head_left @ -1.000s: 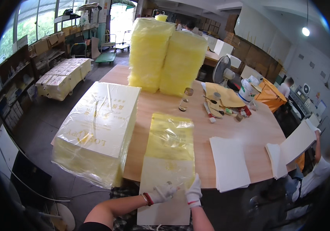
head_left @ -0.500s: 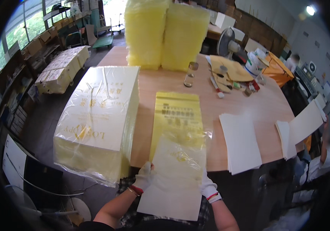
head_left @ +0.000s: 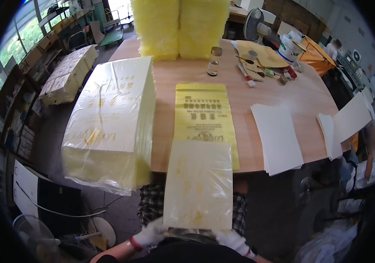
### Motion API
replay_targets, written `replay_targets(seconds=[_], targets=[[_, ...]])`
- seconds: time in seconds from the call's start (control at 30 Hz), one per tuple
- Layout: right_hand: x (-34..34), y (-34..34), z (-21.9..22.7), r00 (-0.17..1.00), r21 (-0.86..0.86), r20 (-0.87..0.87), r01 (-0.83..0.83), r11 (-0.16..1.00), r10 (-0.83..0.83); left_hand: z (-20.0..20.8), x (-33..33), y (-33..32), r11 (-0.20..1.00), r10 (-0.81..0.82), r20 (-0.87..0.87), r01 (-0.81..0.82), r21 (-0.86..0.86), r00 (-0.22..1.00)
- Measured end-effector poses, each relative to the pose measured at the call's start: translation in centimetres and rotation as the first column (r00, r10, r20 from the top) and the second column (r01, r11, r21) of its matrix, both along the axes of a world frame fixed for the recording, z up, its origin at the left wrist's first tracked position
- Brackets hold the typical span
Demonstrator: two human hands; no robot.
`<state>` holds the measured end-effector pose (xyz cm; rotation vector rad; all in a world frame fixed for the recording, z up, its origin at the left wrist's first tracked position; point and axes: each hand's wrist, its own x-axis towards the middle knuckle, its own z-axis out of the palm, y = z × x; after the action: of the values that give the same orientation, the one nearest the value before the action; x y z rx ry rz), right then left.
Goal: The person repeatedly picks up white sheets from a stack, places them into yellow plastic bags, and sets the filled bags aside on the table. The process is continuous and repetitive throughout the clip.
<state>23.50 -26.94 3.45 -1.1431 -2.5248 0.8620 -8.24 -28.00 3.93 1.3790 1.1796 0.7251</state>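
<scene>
A clear printed plastic bag (head_left: 198,184) with white sheets inside lies partly over the table's front edge and reaches toward my body. Beneath its far end is a flat stack of yellow printed bags (head_left: 202,111). My left hand (head_left: 151,233), in a white glove, grips the near left corner of the clear bag. At the near right corner my right hand (head_left: 232,242), gloved too, closes on the film; its fingertips are partly hidden and blurred. Transparent film stretches between the two hands.
A tall wrapped block of paper packs (head_left: 108,105) stands left on the table (head_left: 165,72). Fuzzy yellow stacks (head_left: 178,30) rise behind, near a glass jar (head_left: 214,61). White sheets (head_left: 277,140) lie right, and a person (head_left: 373,162) sits beyond. A fan (head_left: 34,236) stands lower left.
The filled bag has come toward my body and straightened. Both hands have slid from its sides down to its near end. The view has tilted lower.
</scene>
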Motion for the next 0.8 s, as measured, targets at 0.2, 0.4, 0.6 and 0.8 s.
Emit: replay_targets(seconds=[0.2,0.4,0.6,0.8], targets=[[1.1,4.4,0.0,0.915,-0.04,0.009,0.404,0.914,-0.404,-2.1,1.9,4.2,0.841,0.535,0.018,-0.535,0.086,0.844],[4.7,8.1,-5.6,0.468,-0.669,-0.328,0.499,0.551,-0.821,-0.4,3.7,8.1,0.797,0.378,-0.026,-0.311,0.518,0.925],[-6.2,11.1,-5.4,0.255,-0.852,-0.516,-0.05,0.522,-0.818,14.7,3.2,9.7,0.611,0.172,-0.126,-0.005,0.791,0.977],[-16.8,19.6,9.4,0.285,-0.79,-0.471,-0.558,0.256,-0.835,19.5,-4.6,10.1,0.207,0.396,0.703,-0.803,0.559,0.591]])
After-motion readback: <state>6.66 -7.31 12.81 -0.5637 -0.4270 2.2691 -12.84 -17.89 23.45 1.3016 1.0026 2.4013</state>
